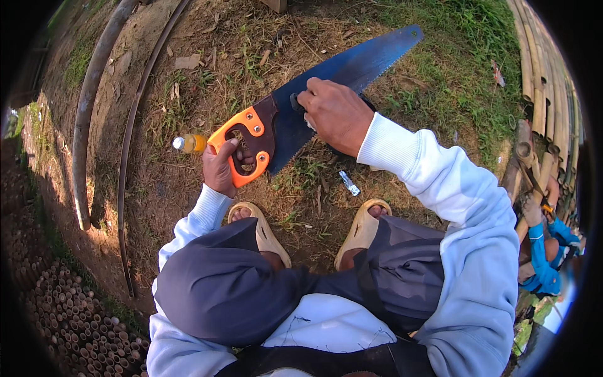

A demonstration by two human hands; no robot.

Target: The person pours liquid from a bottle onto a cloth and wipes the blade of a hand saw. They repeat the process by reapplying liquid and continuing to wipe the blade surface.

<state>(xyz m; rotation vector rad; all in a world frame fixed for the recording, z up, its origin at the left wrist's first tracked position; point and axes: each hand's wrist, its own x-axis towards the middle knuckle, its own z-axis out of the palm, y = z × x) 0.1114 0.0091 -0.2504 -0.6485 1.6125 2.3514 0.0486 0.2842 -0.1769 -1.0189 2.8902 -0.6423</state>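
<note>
A handsaw [290,129] with a dark blue blade and an orange and dark brown handle is held slantwise over the ground, its tip pointing to the far right. My left hand [218,168] is closed round the orange handle, with fingers through its opening. My right hand [339,116] is bent over the middle of the blade, its fingers pinched together at the blade's face. A small dark bit shows by those fingertips, and a pale bit shows beneath them; I cannot make out what they are. The toothed edge faces right and towards me.
A small bottle [190,144] of yellow-orange liquid stands left of the handle. A crumpled silvery wrapper [349,183] lies before my feet. Long poles [94,119] lie at left, cut bamboo pieces [81,314] at lower left. Bamboo poles [545,81] and a person in blue [546,257] are at right.
</note>
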